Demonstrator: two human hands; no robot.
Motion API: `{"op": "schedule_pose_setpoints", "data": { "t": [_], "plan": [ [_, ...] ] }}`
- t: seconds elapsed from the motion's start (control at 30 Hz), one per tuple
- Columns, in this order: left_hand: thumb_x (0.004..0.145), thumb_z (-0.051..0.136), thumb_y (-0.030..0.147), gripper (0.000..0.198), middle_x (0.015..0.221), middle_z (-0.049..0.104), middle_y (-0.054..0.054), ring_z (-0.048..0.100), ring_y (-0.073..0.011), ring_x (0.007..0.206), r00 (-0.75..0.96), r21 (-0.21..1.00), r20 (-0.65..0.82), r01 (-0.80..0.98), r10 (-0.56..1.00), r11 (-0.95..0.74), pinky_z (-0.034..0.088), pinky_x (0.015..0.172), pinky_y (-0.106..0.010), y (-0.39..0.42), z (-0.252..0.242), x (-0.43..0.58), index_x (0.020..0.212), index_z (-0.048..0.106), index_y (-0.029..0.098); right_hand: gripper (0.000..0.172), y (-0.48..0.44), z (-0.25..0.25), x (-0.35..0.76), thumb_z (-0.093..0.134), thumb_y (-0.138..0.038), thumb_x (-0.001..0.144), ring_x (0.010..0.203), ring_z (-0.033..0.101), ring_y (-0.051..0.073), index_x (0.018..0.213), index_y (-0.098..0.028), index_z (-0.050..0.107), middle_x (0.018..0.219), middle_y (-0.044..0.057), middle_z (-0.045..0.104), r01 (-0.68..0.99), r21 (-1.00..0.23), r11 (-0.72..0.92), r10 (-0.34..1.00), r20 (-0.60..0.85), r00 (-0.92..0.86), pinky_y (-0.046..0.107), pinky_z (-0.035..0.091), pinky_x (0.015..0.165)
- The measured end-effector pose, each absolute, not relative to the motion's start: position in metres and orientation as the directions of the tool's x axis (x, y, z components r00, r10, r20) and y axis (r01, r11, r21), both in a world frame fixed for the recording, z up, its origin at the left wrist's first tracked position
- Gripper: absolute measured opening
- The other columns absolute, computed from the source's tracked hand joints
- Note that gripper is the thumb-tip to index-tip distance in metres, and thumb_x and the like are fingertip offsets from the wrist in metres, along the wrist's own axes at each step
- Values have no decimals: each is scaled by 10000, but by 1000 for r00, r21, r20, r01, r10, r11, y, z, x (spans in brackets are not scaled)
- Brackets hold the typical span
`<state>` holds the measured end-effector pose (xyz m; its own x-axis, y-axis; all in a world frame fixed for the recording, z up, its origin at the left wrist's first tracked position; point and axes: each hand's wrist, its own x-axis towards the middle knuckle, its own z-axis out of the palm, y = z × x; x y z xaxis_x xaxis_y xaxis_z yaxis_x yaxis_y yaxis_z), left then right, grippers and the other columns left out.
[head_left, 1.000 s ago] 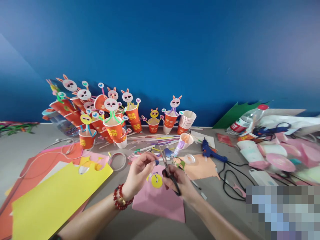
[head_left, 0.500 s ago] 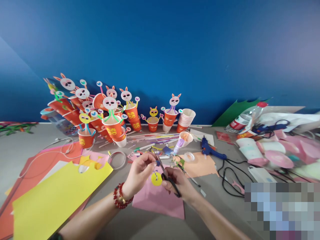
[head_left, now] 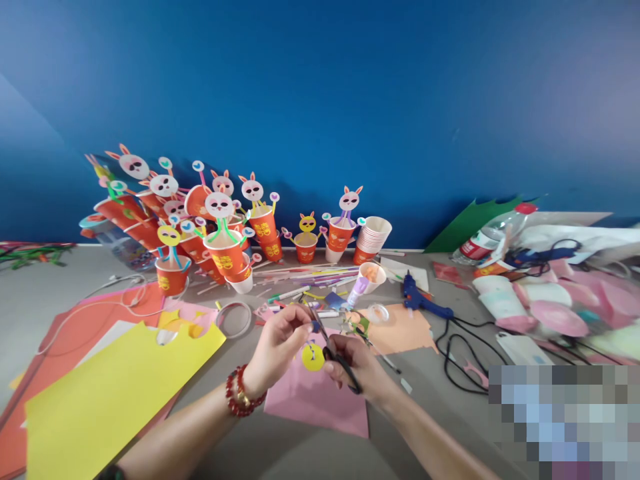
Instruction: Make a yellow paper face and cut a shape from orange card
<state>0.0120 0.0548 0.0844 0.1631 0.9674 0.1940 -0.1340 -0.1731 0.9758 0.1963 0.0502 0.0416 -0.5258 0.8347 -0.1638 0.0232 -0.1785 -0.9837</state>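
Between its thumb and fingers, my left hand (head_left: pixel 286 337) pinches a small dark blue piece (head_left: pixel 315 327), probably paper. My right hand (head_left: pixel 357 365) is closed around the black handles of a pair of scissors (head_left: pixel 343 370). Their blades point up and away, right beside the blue piece. Below the hands, a yellow paper disc (head_left: pixel 313 358) with small purplish scraps on it lies on a pink sheet (head_left: pixel 320 407). My left wrist wears a red bead bracelet (head_left: pixel 239 392).
Red paper cups with rabbit figures (head_left: pixel 223 253) crowd the back left. Yellow paper (head_left: pixel 115 400) lies at left, near a tape roll (head_left: pixel 235 320). A stack of cups (head_left: pixel 373 237) stands at the back. At right are a blue glue gun (head_left: pixel 425 300) with black cable and a bottle (head_left: pixel 493 233).
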Motion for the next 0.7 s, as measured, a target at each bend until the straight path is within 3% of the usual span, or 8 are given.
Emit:
{"op": "schedule_pose_setpoints", "data": {
  "t": [0.53, 0.7],
  "plan": [
    [874, 588, 253, 135, 809, 582, -33, 498, -152, 741, 190, 980, 169, -132, 967, -146, 382, 664, -262, 56, 86, 9, 774, 567, 165, 625, 54, 42, 200, 694, -755, 652, 402, 353, 59, 628, -225, 364, 496, -88, 390, 126, -992, -29, 850, -91, -520, 181, 290, 382],
    [876, 619, 277, 147, 880, 615, -52, 538, -171, 817, 201, 974, 166, -189, 965, -128, 405, 729, -274, 56, 85, 9, 788, 575, 166, 617, 54, 43, 201, 710, -734, 655, 378, 413, 73, 620, -230, 355, 477, -89, 390, 124, -991, -56, 876, -109, -469, 185, 326, 367]
  ]
}}
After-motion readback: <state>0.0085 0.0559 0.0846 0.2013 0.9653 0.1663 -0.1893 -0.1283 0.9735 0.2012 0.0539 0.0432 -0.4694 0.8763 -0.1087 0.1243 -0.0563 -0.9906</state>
